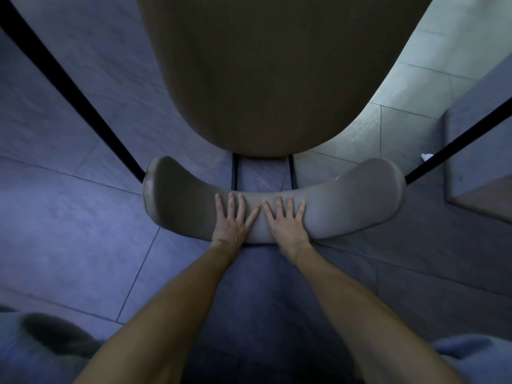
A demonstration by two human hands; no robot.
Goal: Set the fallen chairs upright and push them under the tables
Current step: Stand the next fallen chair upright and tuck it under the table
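Hands — left (231, 220), right (286, 221) — flat on chair backrest (346, 198), no grip.

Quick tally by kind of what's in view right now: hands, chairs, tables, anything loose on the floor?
Bare hands: 2, left hand and right hand, flat on the backrest
Grey curved-back chairs: 1
Brown rounded tabletops: 1
Small white scraps on the tiled floor: 1
Total: 5

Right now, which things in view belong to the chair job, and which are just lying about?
Job:
- chair backrest, upright, both palms flat on it
- left hand
- right hand
- table top
- table legs

Lying about:
- white scrap on the floor
- grey block at right, unidentifiable
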